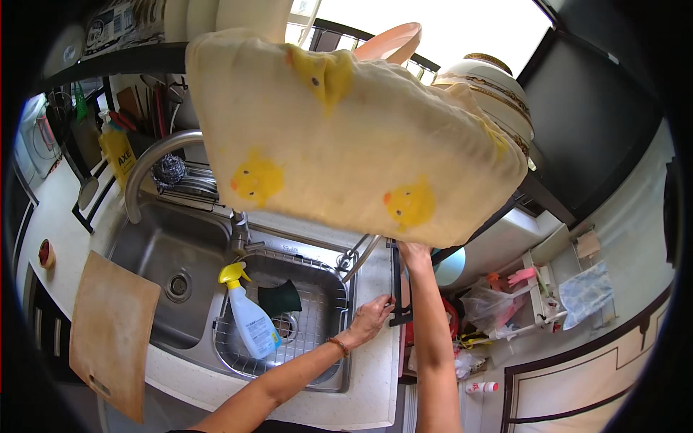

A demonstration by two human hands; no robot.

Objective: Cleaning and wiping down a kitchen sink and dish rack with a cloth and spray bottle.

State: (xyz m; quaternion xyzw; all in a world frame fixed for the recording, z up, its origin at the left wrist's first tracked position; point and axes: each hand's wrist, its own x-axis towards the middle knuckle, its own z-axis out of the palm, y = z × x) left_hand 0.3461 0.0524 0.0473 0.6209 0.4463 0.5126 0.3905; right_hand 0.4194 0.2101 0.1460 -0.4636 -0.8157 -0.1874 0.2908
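Note:
My left hand (372, 318), with a beaded bracelet on its wrist, is at the right end of the sink counter, its bent fingers against the black metal frame of a rack (399, 315). Whether it grips the frame is unclear. My right hand (416, 254) reaches up beside the same rack; its fingers are hidden behind a cream cloth with yellow chicks (335, 146) that hangs over a dark bar. In the right sink basin (325, 281), a spray bottle with a yellow trigger (252, 319) and a dark green scouring pad (279, 299) lie on a wire basket.
A wooden cutting board (113, 335) overlaps the counter's front edge at left. The curved steel faucet (162, 146) arches by the left basin (178, 243). A yellow soap bottle (118, 149) and steel wool (169, 170) stand behind. Plastic bags (487, 306) hang at right.

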